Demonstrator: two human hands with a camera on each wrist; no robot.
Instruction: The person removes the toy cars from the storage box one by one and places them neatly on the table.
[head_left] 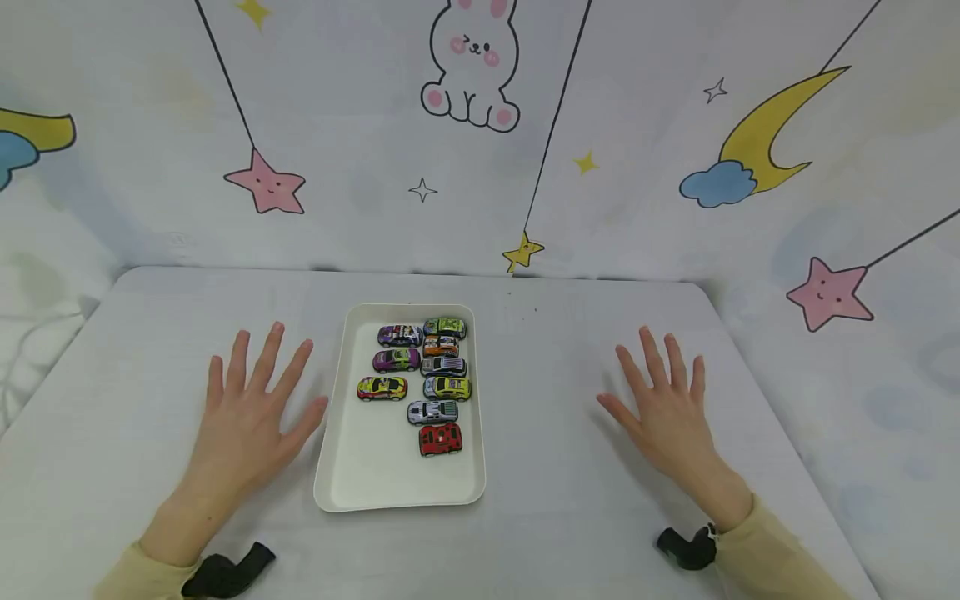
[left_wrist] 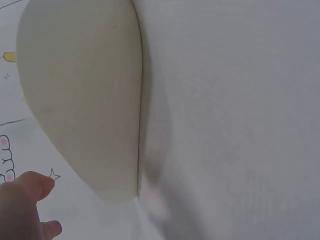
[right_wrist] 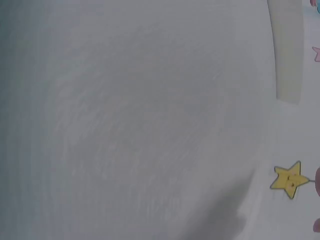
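A white tray point(head_left: 367, 475) lies on the table, holding several small toy cars in two uneven columns. At its lower right is a red car point(head_left: 440, 439), with a silver car point(head_left: 432, 412) just above. The left column has a purple car point(head_left: 396, 360) and a yellow-and-red car point(head_left: 382, 388). My left hand point(head_left: 243, 429) is left of the tray, palm down with fingers spread, its thumb near the tray's side. Well to the right of the tray, my right hand point(head_left: 667, 417) also has its fingers spread. Both hands hold nothing.
The white table point(head_left: 555, 467) meets a backdrop point(head_left: 360, 108) printed with stars, moons and a rabbit along its far edge. Black straps point(head_left: 228, 573) sit at both wrists, by the beige sleeves point(head_left: 776, 550). In the left wrist view, the tray's wall point(left_wrist: 85, 100) stands close by.
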